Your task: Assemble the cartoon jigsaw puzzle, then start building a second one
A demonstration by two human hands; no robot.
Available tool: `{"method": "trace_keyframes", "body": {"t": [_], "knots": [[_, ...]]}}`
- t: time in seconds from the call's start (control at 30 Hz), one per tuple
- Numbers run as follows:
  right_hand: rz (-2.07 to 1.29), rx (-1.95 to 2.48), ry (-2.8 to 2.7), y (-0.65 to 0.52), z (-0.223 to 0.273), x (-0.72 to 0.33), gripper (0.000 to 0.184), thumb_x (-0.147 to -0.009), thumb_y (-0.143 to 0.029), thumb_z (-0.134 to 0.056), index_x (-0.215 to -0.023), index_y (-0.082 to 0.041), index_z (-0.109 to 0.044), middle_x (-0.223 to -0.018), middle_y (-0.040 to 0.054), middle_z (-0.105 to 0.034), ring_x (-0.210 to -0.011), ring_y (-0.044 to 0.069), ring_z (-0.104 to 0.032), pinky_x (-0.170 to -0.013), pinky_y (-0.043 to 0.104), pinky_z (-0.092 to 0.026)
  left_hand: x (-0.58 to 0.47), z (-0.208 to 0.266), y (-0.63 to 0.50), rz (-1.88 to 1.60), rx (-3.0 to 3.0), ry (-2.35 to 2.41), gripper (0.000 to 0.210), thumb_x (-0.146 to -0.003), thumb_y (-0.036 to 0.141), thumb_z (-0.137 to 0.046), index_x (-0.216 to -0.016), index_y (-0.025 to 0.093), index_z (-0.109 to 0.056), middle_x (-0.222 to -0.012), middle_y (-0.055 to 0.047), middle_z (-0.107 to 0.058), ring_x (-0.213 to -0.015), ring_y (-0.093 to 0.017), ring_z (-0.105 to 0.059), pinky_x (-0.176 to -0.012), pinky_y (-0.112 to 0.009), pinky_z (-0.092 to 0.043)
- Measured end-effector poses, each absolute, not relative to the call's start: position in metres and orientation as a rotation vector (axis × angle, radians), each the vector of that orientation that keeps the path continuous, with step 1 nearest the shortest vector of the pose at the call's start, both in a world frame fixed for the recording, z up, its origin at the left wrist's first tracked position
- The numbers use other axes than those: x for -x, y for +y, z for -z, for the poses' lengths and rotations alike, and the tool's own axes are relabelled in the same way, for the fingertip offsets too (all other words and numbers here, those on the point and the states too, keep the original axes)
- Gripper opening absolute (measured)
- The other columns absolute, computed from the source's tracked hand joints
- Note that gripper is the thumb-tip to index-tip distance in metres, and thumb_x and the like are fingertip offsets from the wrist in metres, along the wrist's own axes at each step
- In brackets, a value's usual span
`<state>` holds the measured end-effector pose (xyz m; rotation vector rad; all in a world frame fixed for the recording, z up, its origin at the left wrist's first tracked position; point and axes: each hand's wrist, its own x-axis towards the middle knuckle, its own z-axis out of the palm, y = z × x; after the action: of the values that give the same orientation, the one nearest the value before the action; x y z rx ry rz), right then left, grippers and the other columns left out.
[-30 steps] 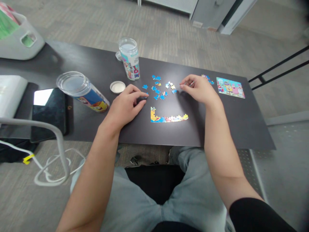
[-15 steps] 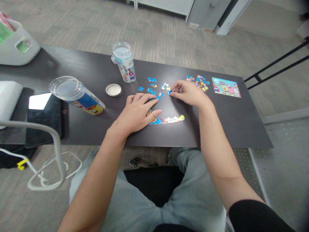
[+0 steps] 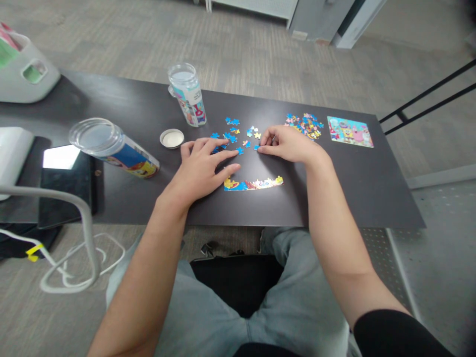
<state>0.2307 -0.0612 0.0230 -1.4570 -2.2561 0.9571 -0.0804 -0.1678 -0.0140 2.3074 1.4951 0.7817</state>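
Observation:
My left hand (image 3: 203, 166) lies over the table with its fingers spread. Its index fingertip reaches a blue puzzle piece (image 3: 240, 150), and other blue pieces show around its fingertips. My right hand (image 3: 284, 144) is closed in a pinch, with a small blue jigsaw piece (image 3: 256, 148) at its thumb and fingertips. Between the hands lie several loose pieces (image 3: 254, 132), blue, yellow and pink. Nearer to me is a joined strip of puzzle (image 3: 253, 185), flat on the table. Beyond my right hand sits a pile of mixed pieces (image 3: 305, 125).
A picture card (image 3: 350, 132) lies at the right. Two clear jars with printed labels, one near (image 3: 117, 148) and one far (image 3: 189, 96), stand left of the pieces beside a round lid (image 3: 171, 138). A black tablet (image 3: 67, 183) and a grey-white bin (image 3: 28, 69) are further left.
My left hand has slid left, uncovering the left end of the joined strip and some blue pieces. My right hand has moved slightly left with the blue piece at its fingertips.

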Motion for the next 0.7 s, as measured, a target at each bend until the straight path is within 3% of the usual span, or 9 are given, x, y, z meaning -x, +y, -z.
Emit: {"method": "trace_keyframes", "body": {"t": [0.07, 0.13, 0.23, 0.33, 0.47, 0.63, 0.7], "knots": [[-0.937, 1.431, -2.267, -0.06, -0.022, -0.232, 0.022, -0.107, -0.017, -0.099, -0.098, -0.027, -0.081, -0.088, 0.0007, -0.079, -0.082, 0.026, -0.07, -0.083, 0.044, -0.053, 0.081, 0.014, -0.167, -0.776, -2.3, 1.482, 0.038, -0.116, 0.059, -0.08, -0.148, 0.046, -0.096, -0.175, -0.01, -0.08, -0.167, -0.048, -0.06, -0.142, -0.079, -0.041], [-0.879, 1.399, -2.282, -0.059, -0.019, -0.233, 0.012, -0.111, -0.017, -0.093, -0.115, -0.027, -0.087, -0.094, 0.0007, -0.081, -0.084, 0.026, -0.071, -0.087, 0.044, -0.055, 0.081, 0.014, -0.166, -0.773, -2.289, 1.468, 0.036, -0.115, 0.059, -0.082, -0.145, 0.046, -0.097, -0.177, -0.01, -0.079, -0.167, -0.048, -0.06, -0.142, -0.08, -0.04], [-0.745, 1.318, -2.36, -0.056, -0.013, -0.232, 0.037, -0.117, -0.018, -0.086, -0.152, -0.028, -0.092, -0.106, 0.0039, -0.081, -0.094, 0.029, -0.074, -0.099, 0.046, -0.061, 0.083, 0.015, -0.165, -0.778, -2.271, 1.448, 0.033, -0.115, 0.059, -0.081, -0.14, 0.045, -0.098, -0.179, -0.01, -0.079, -0.167, -0.048, -0.061, -0.143, -0.082, -0.038], [-0.633, 1.283, -2.44, -0.055, -0.007, -0.231, 0.05, -0.119, -0.02, -0.083, -0.167, -0.031, -0.091, -0.118, 0.0085, -0.078, -0.102, 0.031, -0.074, -0.113, 0.051, -0.064, 0.085, 0.015, -0.166, -0.78, -2.268, 1.434, 0.032, -0.116, 0.058, -0.08, -0.139, 0.045, -0.097, -0.181, -0.009, -0.078, -0.171, -0.048, -0.06, -0.146, -0.082, -0.034], [-0.609, 1.317, -2.464, -0.054, -0.004, -0.231, 0.052, -0.12, -0.024, -0.083, -0.171, -0.033, -0.091, -0.12, 0.0094, -0.077, -0.099, 0.03, -0.072, -0.116, 0.054, -0.065, 0.089, 0.013, -0.167, -0.79, -2.259, 1.467, 0.036, -0.116, 0.057, -0.079, -0.147, 0.044, -0.092, -0.18, -0.01, -0.078, -0.172, -0.047, -0.06, -0.145, -0.079, -0.036], [-0.657, 1.3, -2.446, -0.052, -0.01, -0.233, 0.034, -0.118, -0.024, -0.082, -0.146, -0.031, -0.1, -0.104, 0.0066, -0.083, -0.102, 0.032, -0.075, -0.11, 0.052, -0.064, 0.093, 0.012, -0.163, -0.774, -2.226, 1.559, 0.046, -0.119, 0.054, -0.072, -0.161, 0.04, -0.085, -0.177, -0.014, -0.079, -0.169, -0.046, -0.062, -0.141, -0.076, -0.042], [-0.633, 1.308, -2.424, -0.052, -0.01, -0.231, 0.034, -0.118, -0.023, -0.083, -0.147, -0.03, -0.1, -0.103, 0.0071, -0.086, -0.104, 0.033, -0.077, -0.111, 0.053, -0.064, 0.094, 0.013, -0.162, -0.784, -2.216, 1.555, 0.045, -0.121, 0.051, -0.068, -0.161, 0.04, -0.086, -0.174, -0.013, -0.08, -0.167, -0.046, -0.062, -0.141, -0.076, -0.043]]}}
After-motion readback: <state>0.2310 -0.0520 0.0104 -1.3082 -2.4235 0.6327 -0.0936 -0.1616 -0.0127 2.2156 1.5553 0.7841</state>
